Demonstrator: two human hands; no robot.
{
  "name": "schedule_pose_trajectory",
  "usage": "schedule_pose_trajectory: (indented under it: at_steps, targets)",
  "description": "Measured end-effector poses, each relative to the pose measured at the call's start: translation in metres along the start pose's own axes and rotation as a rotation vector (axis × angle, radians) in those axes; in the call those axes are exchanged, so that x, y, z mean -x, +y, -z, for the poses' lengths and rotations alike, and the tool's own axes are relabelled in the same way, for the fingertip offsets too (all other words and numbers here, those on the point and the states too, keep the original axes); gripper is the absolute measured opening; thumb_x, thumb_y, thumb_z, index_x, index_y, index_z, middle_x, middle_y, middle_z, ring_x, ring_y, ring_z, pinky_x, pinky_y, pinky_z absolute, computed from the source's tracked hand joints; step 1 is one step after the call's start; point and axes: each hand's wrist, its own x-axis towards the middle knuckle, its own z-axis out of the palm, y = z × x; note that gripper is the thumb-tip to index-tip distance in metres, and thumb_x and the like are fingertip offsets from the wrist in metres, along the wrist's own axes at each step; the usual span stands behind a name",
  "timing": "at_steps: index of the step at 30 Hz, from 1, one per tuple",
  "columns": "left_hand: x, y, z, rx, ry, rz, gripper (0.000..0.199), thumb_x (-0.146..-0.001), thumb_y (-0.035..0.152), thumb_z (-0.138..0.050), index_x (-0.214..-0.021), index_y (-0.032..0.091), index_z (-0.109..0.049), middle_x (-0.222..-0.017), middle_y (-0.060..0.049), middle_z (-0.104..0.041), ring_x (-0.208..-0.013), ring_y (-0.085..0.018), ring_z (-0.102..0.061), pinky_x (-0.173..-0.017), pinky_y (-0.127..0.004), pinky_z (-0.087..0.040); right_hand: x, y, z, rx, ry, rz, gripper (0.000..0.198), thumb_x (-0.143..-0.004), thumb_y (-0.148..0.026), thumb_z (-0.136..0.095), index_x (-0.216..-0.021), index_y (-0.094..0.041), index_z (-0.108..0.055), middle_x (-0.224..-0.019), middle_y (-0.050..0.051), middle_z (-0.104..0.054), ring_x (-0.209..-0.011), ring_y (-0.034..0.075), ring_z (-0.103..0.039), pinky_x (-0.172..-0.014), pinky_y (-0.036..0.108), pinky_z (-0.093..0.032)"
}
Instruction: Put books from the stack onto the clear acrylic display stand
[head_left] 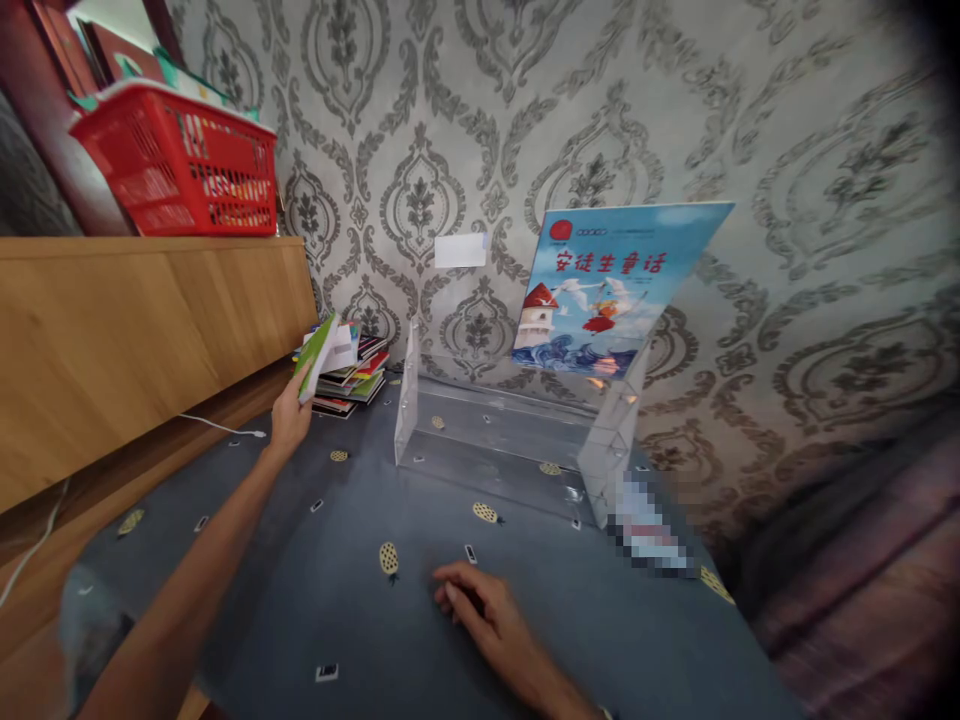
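My left hand (291, 412) is closed on the lower edge of a green-covered book (316, 358), which it holds tilted up at the front of a stack of books (358, 372). White page edges show along the book's right side. Low over the table, my right hand (480, 603) has loosely bent fingers, the thumb apart from the index finger, and nothing visible in it. Beyond it stands a clear plastic rack (495, 440) with upright side panels. A blue picture book (600, 290) with red Chinese lettering leans upright at the rack's right rear.
A dark blue-grey tablecloth (262, 620) with pineapple prints covers the table. On the wooden cabinet (142, 330) at left sits a red basket (187, 165). A white cable (225, 427) lies by the cabinet. Patterned wallpaper (420, 190) rises behind; a blurred-out item (649, 525) is at right.
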Motion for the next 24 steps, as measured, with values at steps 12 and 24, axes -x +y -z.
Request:
schedule_pose_trajectory:
  at_steps: [12, 24]
  targets:
    - [0.099, 0.013, 0.029, 0.081, -0.01, 0.014, 0.059, -0.09, 0.025, -0.042, -0.149, 0.023, -0.044, -0.147, -0.008, -0.056, -0.134, -0.027, -0.055, -0.113, -0.044, -0.043, -0.001, 0.006, -0.003, 0.006, 0.001, 0.029, 0.047, -0.098, -0.058, -0.043, -0.106, -0.018, -0.067, -0.091, 0.01, -0.073, -0.083, 0.022, -0.068, -0.076, 0.037, -0.055]
    - [0.181, 0.092, 0.043, -0.55, -0.54, -0.326, 0.06, -0.087, 0.008, -0.046, -0.144, 0.024, -0.053, -0.15, -0.013, -0.053, -0.135, -0.034, -0.052, -0.109, -0.053, -0.043, -0.003, 0.005, -0.004, 0.036, -0.013, 0.069, 0.038, -0.097, -0.047, -0.044, -0.104, -0.017, -0.066, -0.09, 0.01, -0.073, -0.081, 0.021, -0.068, -0.074, 0.035, -0.054]
